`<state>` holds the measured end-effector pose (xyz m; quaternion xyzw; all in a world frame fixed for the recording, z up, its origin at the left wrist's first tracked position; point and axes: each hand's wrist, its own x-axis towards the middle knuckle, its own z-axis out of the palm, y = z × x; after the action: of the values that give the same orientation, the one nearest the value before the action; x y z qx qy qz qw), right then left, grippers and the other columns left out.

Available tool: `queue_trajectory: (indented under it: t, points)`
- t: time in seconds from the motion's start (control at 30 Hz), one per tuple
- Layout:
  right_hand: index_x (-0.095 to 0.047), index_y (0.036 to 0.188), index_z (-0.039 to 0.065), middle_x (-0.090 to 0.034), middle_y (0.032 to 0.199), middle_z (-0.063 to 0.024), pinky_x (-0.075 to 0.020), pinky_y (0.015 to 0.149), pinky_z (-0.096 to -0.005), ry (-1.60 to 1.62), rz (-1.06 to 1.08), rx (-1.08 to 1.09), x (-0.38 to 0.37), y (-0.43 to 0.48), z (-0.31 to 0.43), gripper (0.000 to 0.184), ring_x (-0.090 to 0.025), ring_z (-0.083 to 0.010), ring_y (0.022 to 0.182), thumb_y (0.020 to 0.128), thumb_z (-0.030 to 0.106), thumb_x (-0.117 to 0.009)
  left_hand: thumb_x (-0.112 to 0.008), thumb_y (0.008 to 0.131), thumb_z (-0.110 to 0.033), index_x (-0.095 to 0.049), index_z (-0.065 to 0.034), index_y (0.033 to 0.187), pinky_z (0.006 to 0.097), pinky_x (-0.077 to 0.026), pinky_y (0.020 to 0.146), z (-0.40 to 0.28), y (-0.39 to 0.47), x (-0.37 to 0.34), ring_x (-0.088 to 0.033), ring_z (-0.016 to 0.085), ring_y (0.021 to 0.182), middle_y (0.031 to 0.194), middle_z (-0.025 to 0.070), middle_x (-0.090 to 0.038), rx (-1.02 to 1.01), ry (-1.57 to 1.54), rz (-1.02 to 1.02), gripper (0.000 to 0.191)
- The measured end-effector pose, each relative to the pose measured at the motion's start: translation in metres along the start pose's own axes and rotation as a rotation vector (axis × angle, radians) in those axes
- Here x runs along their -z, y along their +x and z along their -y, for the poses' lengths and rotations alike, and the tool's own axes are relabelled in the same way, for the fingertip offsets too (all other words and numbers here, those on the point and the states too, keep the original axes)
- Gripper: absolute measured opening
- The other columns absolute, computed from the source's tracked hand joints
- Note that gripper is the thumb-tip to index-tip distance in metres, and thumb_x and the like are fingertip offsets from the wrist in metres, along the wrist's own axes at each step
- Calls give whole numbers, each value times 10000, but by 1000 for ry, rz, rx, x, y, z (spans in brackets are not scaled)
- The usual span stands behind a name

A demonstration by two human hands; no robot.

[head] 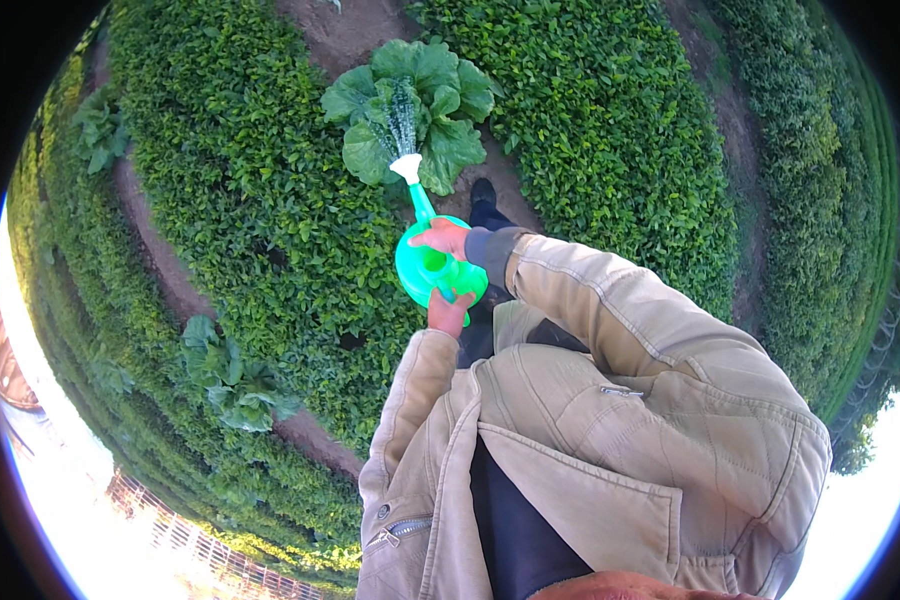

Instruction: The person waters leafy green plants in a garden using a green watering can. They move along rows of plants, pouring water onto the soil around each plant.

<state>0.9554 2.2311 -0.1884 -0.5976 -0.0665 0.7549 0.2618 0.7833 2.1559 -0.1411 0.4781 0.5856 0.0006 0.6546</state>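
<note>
A bright green plastic watering can (412,274) is held in front of my body, its spout pointing away from me. My left hand (448,311) grips the back of the can near its handle. On the top of the body, near the base of the spout, rests my right hand (444,237), with its fingers around the side partly hidden. Water streams from the white sprinkler rose (406,168) onto a large broad-leaved leafy plant (450,150). The can's round filling hole (435,260) faces up between my hands.
Dense clipped green hedge-like rows (600,112) flank a bare soil path (514,176), where my dark shoe (484,191) shows. More broad-leaved plants (232,382) grow along another soil strip (154,225) to the left. Wire fencing (187,536) runs at the lower left, and coiled wire (889,315) at the far right.
</note>
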Motion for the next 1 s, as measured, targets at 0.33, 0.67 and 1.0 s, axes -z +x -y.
queue_trajectory:
  t: [0.33, 0.67, 1.0]
  points:
    - [-548, 1275, -12, -658, 1172, -138, -541, 882, -427, 46, -42, 41, -7, -24, -23, 526, -660, -254, 1042, 871, 237, -775, -710, 843, -132, -565, -59, 1029, 342, -474, 775, 62, -23, -12, -548, 160, 854, 916, 22, -586, -147, 9, 74, 247]
    - [-566, 1282, 59, -662, 1194, -100, -567, 879, -426, 465, 6, 111, 72, -61, 34, 377, -664, -238, 1054, 934, 131, -691, -679, 814, -146, -561, -54, 1096, 426, -499, 805, -17, 35, -10, -627, 305, 904, 965, 150, -639, -249, 406, 174, 319]
    - [-577, 1270, 103, -648, 1219, -71, -519, 937, -423, 625, -217, 312, 186, -126, 157, 354, -626, -226, 1111, 940, 186, -673, -673, 805, -182, -586, -39, 1034, 452, -524, 801, -215, 131, -33, -668, 384, 905, 954, 193, -674, -429, 755, 312, 284]
